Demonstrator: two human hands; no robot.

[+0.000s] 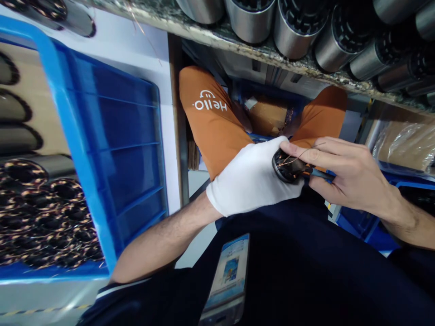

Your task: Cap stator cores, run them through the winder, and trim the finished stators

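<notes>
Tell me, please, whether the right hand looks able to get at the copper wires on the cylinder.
Probably yes: the right hand, though pinching a tool, has fingers beside the copper wires; the left hand leaves that end of the cylinder uncovered.

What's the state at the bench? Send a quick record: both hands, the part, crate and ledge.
Left hand: white-gloved, grip closed around the part
Part: round black-ended piece with copper windings, open end exposed
Right hand: bare, fingers pinching a slim dark tool-like rod at the part's open end
Loose ends: thin copper-coloured wires beside the right fingers
Crate: blue plastic crate, metal cylinders with copper windings inside
Ledge: rough-edged ledge bearing silver metal cylinders
</notes>
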